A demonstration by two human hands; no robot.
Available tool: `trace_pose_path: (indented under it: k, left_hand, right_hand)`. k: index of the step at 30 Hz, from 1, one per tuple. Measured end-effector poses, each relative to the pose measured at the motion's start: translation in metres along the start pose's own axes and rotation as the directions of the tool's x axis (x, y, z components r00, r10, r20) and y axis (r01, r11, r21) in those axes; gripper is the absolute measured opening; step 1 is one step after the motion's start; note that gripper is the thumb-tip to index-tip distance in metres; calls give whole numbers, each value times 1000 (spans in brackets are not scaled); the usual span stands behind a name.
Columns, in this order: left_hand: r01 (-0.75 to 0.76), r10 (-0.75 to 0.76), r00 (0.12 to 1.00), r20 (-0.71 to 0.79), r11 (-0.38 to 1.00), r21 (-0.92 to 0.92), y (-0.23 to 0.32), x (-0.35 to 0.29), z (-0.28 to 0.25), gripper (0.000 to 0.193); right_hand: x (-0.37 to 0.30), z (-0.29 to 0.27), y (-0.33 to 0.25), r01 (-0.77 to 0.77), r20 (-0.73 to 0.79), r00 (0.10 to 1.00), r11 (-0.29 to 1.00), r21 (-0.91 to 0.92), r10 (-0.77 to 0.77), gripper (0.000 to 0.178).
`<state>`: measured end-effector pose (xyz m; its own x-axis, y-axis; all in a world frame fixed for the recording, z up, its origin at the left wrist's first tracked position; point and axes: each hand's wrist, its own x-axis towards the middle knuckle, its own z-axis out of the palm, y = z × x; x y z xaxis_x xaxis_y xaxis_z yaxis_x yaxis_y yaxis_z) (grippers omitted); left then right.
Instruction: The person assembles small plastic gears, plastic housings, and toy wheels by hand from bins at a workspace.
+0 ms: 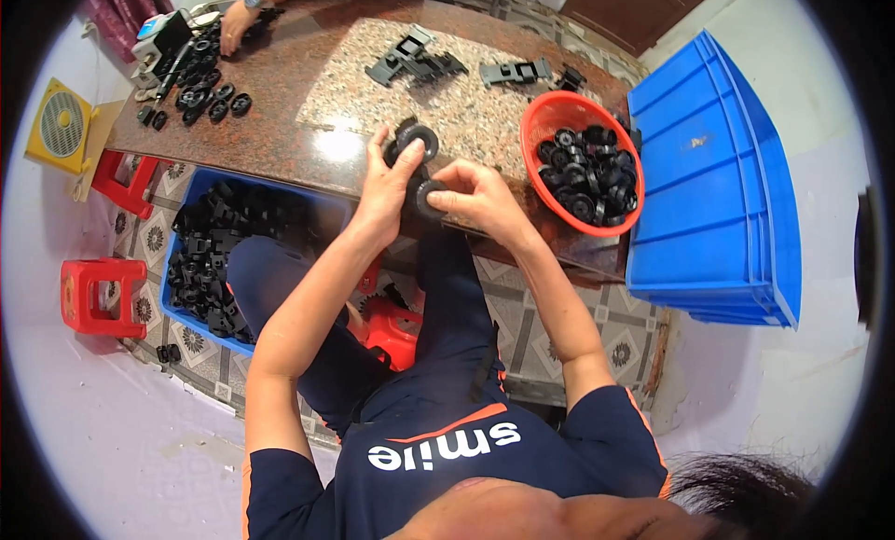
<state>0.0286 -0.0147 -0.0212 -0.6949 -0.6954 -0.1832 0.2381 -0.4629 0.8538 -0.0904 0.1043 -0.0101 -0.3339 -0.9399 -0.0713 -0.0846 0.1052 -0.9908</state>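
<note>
Brown speckled stone table (280,74) — round red plastic basket (530,130) at its right. Left hand (382,190) and right hand (480,200) — fingers of both grasping a black plastic wheeled part (419,187) at the table's near edge. Basket contents: small black plastic wheels (587,174).

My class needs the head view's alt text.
A person's left hand and right hand hold black wheels at a speckled table. At right, a red basket of more wheels; below left, a blue crate of black parts.

Red stools (76,297) stand on patterned tiles (191,340) near a pale wall (103,409).
</note>
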Motion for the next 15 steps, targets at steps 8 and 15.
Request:
trace_pose_path:
  k: [8,15]
  left_hand:
    - [-274,200,937,287,930,246,17,-10,1,108]
    - [-477,375,816,440,867,144,29,-21,2,99]
  right_hand:
    - [-7,15,-5,41,-118,993,889,456,15,69]
    - [2,27,-25,298,-214,947,901,316,-239,75]
